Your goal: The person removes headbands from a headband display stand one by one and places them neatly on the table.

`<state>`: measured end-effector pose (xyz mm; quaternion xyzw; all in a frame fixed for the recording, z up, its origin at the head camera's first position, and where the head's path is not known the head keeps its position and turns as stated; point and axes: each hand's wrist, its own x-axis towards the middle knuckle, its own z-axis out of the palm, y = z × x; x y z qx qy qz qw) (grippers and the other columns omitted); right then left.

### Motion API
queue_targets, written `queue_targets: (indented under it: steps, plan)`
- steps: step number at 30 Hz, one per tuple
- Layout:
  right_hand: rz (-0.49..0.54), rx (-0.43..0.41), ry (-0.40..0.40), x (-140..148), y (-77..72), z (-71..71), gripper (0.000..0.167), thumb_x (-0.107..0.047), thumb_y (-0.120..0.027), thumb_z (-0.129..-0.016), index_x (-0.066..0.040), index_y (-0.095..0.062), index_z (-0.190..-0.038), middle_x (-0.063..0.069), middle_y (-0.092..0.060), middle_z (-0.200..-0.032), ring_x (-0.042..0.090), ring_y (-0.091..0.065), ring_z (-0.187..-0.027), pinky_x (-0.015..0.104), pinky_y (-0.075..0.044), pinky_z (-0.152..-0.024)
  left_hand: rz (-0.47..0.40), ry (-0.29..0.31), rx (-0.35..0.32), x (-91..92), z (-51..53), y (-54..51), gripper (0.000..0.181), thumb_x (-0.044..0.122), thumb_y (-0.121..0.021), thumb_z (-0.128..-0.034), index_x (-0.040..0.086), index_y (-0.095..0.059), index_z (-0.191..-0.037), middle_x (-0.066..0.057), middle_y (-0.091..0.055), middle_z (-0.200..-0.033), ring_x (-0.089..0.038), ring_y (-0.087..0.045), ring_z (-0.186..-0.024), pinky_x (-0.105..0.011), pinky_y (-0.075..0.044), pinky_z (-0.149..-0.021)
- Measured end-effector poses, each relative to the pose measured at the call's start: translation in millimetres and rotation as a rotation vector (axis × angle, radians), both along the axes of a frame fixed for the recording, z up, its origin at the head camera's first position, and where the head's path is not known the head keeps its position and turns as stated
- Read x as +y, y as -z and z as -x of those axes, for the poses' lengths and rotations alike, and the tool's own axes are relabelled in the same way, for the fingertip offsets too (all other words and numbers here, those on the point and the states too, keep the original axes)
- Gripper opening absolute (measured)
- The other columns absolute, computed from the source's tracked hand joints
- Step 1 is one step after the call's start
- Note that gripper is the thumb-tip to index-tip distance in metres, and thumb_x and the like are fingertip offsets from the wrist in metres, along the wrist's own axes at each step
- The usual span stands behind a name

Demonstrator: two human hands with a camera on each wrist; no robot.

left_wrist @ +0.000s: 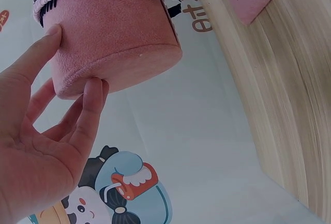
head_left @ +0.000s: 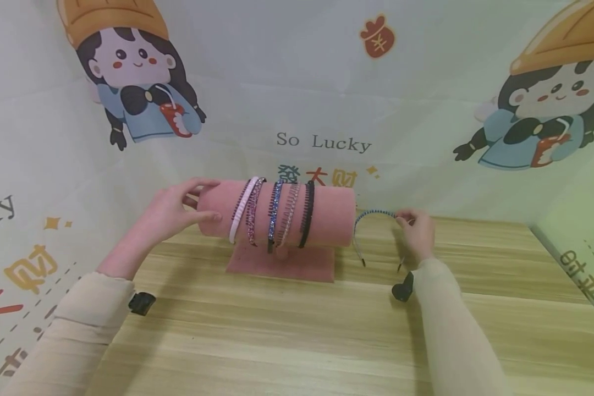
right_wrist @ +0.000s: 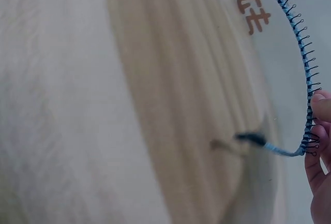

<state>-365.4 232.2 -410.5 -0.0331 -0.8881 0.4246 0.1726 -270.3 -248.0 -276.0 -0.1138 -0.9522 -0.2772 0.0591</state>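
A pink padded cylinder [head_left: 334, 214] lies sideways on its stand, with several headbands round it: white [head_left: 243, 209], glittery pink, glittery blue [head_left: 274, 212], a clear-looking one and black [head_left: 307, 214]. My left hand [head_left: 180, 206] grips the cylinder's left end, thumb on one side and fingertips on the end face, as the left wrist view shows [left_wrist: 57, 136]. Right of the cylinder, my right hand [head_left: 417, 234] pinches a blue toothed headband [head_left: 373, 212] by its right side, its two tips pointing down. In the right wrist view the hand [right_wrist: 321, 141] holds that headband [right_wrist: 305, 53] between thumb and fingers.
The stand's pink base [head_left: 282, 267] rests on a wood-grain table [head_left: 277, 341]. Behind and beside the table hangs a pale printed cloth [head_left: 257, 71] with cartoon figures and lettering. Dark wrist-camera parts show beside both sleeves.
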Motion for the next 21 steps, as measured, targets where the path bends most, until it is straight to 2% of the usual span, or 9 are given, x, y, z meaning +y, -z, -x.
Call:
queue_targets:
  steps: [7,13,21]
  plan:
    - [-0.049,0.004,-0.007,1,11.0,-2.9,0.017,-0.006,-0.061,-0.095,0.004,-0.070,-0.105,0.023,-0.067,-0.103,0.021,-0.056,-0.084,0.023,-0.040,-0.072,-0.016,0.002,-0.001,-0.9,1.5,2.2,0.067,0.041,-0.075,-0.0867,0.024,-0.047,-0.146,-0.017,-0.056,-0.140,-0.038,-0.059,-0.119,-0.053,-0.053,-0.090]
    - [-0.063,0.027,-0.056,1,14.3,-4.8,0.014,-0.002,-0.063,-0.092,0.005,-0.072,-0.101,0.024,-0.069,-0.097,0.020,-0.056,-0.080,0.024,-0.042,-0.071,-0.020,0.005,0.002,-1.5,2.6,3.4,0.067,0.041,-0.075,-0.0864,0.024,-0.047,-0.145,-0.016,-0.056,-0.140,-0.038,-0.060,-0.118,-0.052,-0.054,-0.090]
    - [-0.117,-0.026,-0.095,2,15.8,-4.3,0.014,-0.004,-0.063,-0.094,0.002,-0.072,-0.103,0.022,-0.069,-0.100,0.027,-0.059,-0.087,0.025,-0.041,-0.072,-0.029,0.003,-0.010,-1.9,4.1,3.2,0.069,0.044,-0.076,-0.0851,0.026,-0.047,-0.145,-0.015,-0.054,-0.142,-0.038,-0.060,-0.119,-0.052,-0.054,-0.090]
